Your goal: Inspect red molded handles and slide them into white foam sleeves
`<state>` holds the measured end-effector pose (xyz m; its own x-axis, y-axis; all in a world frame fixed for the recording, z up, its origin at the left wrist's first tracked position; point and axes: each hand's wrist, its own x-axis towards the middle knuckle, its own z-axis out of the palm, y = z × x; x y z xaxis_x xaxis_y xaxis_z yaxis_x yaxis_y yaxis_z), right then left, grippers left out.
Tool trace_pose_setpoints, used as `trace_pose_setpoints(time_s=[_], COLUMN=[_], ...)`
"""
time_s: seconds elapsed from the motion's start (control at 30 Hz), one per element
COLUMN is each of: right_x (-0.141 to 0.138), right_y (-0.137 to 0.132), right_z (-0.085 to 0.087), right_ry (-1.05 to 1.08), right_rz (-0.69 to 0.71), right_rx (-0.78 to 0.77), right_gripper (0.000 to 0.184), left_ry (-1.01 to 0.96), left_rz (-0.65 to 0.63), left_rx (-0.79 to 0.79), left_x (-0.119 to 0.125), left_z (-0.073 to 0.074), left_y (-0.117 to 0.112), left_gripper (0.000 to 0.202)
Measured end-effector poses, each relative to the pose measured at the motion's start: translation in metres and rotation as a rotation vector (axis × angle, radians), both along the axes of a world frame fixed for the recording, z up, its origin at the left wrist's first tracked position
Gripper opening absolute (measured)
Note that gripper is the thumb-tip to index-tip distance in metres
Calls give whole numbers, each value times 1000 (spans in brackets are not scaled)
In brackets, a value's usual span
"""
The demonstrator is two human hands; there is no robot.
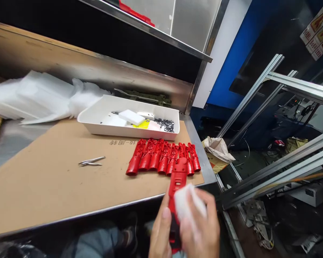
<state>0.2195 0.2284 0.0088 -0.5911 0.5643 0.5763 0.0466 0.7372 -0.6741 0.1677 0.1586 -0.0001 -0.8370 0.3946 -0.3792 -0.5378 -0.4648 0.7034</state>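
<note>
The red plastic part (177, 182) sits just past the bench's front edge; its lower end is hidden behind both hands. The left hand (160, 233) curls around it from the side. The right hand (201, 229) presses a blurred white pad (184, 204) against it, fingers bent. Beyond lie a row of red parts (163, 156) on cardboard (56, 179) and a white tray (102, 118).

Steel bench (197, 143) under cardboard sheet (48, 182): white tray (97, 123), red housings (163, 157), tweezers (91, 161).
</note>
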Motion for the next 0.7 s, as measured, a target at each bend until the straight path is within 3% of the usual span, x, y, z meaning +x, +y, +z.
trace_pose_setpoints(time_s=[0.07, 0.1, 0.2, 0.3, 0.4, 0.47, 0.53, 0.6, 0.7], right_x=[-1, -1, -3, 1, 3, 1, 0, 1, 0], right_y=[-4, -6, -6, -7, -5, -5, -8, -11, -12], right_z=[1, 1, 4, 6, 6, 5, 1, -4, -4], right_ry=[-16, -28, -29, -36, -44, -35, -46, -93, -108], right_rz=[29, 31, 8, 68, 77, 64, 51, 12, -15], right_rx=[-64, -100, -164, -178, -172, -130, -101, -118, -149], right_gripper=[35, 34, 36, 34, 32, 33, 34, 33, 33], left_ry=[25, 25, -16, -165, -290, -296, -269, -233, -167], left_rz=[57, 25, -110, -131, -321, -430, -390, -268, -206], left_rx=[-73, -74, 58, 176, 266, 323, 299, 219, 122], left_x=[-1, -1, 1, -2, -10, -16, -18, -17, -10], left_z=[1, 1, 2, 6, 14, 18, 20, 17, 9], left_y=[-2, -4, -8, -13, -18, -19, -19, -17, -12], left_gripper=[66, 69, 83, 69, 42, 49, 47, 44, 67])
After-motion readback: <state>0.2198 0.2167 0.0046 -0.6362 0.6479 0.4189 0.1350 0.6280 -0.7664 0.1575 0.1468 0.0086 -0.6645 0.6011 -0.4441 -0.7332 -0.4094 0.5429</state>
